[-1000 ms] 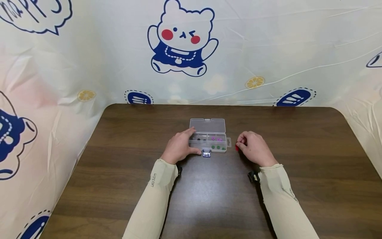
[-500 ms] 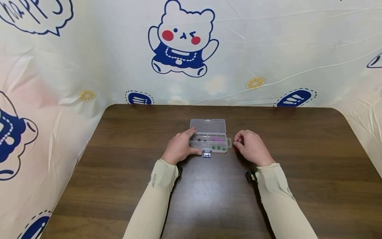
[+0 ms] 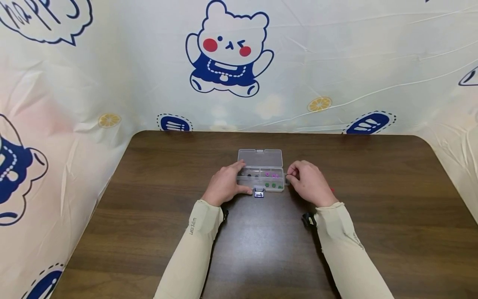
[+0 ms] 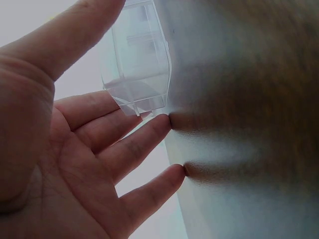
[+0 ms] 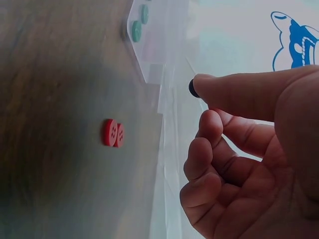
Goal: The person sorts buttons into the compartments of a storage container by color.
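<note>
A clear plastic compartment box (image 3: 248, 182) lies with its lid (image 3: 260, 158) folded back. My left hand (image 3: 223, 182) holds its left end, thumb at the front edge and fingers toward the rear. Purple buttons (image 3: 275, 175) sit in the rear right compartment, green buttons (image 3: 274, 185) in the front right one, black buttons (image 3: 256, 175) in the rear left one. At the box's right end, my right hand (image 3: 308, 182) pinches a small black button (image 5: 192, 88) between thumb and forefinger. Two red four-hole buttons (image 5: 109, 132) stand out on the table in the right wrist view.
The brown wooden table (image 3: 257, 249) reaches back to a white printed cloth (image 3: 317, 50) hanging behind it. A hang tab sticks out from the box's right side, and a latch (image 3: 259, 192) protrudes at its front.
My right hand has moved left to the box's right end, overlapping its hang tab. A bit of red now shows right of that hand. My left hand and the box stay put.
</note>
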`<state>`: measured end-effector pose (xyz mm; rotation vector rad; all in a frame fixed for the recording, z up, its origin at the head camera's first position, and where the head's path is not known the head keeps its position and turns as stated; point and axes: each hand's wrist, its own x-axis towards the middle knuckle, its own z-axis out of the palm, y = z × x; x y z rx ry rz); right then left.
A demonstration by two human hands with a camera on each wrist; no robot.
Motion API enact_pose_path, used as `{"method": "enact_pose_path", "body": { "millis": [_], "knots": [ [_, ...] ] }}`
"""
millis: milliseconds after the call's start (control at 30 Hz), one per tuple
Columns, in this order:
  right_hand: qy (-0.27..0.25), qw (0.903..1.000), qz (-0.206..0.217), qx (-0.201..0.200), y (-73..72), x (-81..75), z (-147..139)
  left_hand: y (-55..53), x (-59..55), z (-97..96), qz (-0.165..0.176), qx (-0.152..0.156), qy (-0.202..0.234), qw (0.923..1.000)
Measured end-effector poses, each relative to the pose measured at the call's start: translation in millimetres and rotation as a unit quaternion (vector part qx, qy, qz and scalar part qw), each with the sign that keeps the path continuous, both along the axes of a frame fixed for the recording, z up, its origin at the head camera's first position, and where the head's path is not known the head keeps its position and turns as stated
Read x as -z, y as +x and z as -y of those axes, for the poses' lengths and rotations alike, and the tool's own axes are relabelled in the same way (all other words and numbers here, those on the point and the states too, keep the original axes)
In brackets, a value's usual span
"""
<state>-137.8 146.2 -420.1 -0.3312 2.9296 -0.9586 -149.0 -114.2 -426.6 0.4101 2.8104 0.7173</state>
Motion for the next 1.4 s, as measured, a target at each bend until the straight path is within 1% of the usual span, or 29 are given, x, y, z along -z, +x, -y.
{"method": "enact_pose_path", "body": {
  "millis": [300,667,900,1167,1400],
  "knots": [
    [0.002,1.0000,-0.002,-0.004,-0.4,-1.4,7,-1.0,0.8,-1.4,0.001,0.003,0.000,1.0000],
    [-0.004,0.9996,-0.026,-0.014,-2.9,0.7,17,-2.1,0.6,-2.1,0.003,0.004,0.006,1.0000],
    [-0.014,0.9997,-0.017,-0.011,-3.9,2.2,24,-2.2,0.7,-1.7,-0.001,0.002,0.005,1.0000],
    [-0.016,0.9994,-0.026,-0.016,-5.7,1.5,34,-2.8,-0.5,-1.8,0.002,0.002,0.002,1.0000],
    [-0.020,0.9994,-0.022,-0.017,-7.7,4.4,42,-1.8,-0.3,-0.1,0.005,0.002,0.004,1.0000]
  ]
}}
